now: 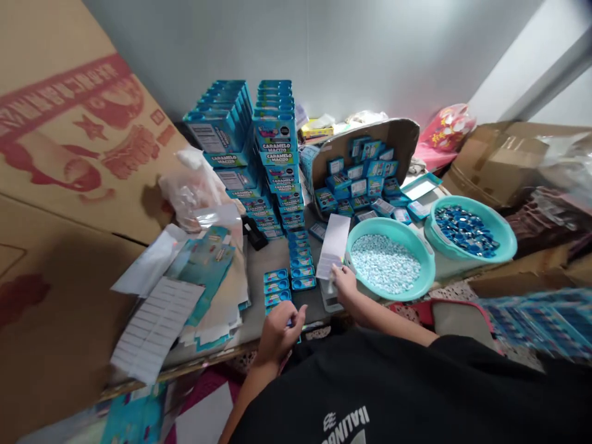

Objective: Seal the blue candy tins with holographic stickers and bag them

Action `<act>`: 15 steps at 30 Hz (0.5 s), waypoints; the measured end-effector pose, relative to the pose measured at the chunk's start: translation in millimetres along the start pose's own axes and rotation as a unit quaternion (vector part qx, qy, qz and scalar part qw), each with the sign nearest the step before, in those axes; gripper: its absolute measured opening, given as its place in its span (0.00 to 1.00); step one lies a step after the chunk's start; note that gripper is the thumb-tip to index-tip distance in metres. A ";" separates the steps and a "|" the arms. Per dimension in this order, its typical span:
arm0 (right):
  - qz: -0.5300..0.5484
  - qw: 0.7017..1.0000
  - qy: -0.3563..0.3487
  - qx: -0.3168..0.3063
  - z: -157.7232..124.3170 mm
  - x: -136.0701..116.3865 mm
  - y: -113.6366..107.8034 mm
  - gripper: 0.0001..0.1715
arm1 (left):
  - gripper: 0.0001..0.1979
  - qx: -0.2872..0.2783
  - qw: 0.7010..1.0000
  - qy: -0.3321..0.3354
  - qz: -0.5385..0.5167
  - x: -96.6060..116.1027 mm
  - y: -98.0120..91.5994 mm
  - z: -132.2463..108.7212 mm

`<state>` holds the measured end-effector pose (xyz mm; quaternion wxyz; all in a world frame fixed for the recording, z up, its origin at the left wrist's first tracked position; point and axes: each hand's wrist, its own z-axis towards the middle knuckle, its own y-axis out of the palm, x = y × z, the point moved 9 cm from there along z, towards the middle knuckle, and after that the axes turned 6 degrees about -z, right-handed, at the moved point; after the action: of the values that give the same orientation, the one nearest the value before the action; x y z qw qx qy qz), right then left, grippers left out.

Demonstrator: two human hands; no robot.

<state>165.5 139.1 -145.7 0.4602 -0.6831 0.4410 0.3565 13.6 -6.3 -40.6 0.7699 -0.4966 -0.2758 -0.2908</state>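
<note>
My left hand (280, 330) is curled shut at the table's near edge over a small blue box, just below a short row of small blue boxes (277, 285). My right hand (343, 285) pinches the lower end of a white paper strip (333, 245) lying beside a teal basin of pale blue candies (387, 260). A second teal basin (472, 229) at the right holds dark blue wrapped pieces.
Tall stacks of blue "Caramelo Macizo" boxes (276, 154) stand at the back. A tipped cardboard box (365, 166) spills small blue boxes. Flat printed sheets and white labels (176, 308) lie at the left, with large cardboard (69, 154) beyond. More cartons (504, 160) sit at the right.
</note>
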 end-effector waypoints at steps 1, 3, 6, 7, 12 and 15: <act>-0.001 1.000 -0.010 -0.007 -5.6 -6.8 -5.7 0.22 | 0.16 0.027 0.999 0.028 0.025 17.8 -4.5 10.2; -0.023 0.997 -0.061 -0.039 -17.9 -30.4 -21.4 0.17 | 0.06 0.052 0.990 0.093 0.090 58.3 -10.3 34.6; -0.111 0.947 -0.248 -0.168 -43.0 -95.0 -39.2 0.12 | 0.17 -0.002 0.967 0.166 0.190 107.7 -4.2 75.0; -0.139 0.915 -0.310 -0.217 -53.3 -116.4 -44.6 0.12 | 0.19 -0.019 0.962 0.173 0.212 116.4 -2.9 86.4; -0.193 0.842 -0.384 -0.325 -65.9 -178.0 -79.2 0.15 | 0.17 -0.054 0.960 0.178 0.209 126.7 -4.0 101.7; -0.176 0.851 -0.364 -0.336 -62.0 -188.9 -87.4 0.15 | 0.20 0.004 0.960 0.184 0.211 131.0 -14.3 89.8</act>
<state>184.5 148.7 70.4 0.3851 -0.6834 -0.0323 0.6194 80.0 49.2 93.3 0.8533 -0.4783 -0.0199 -0.2067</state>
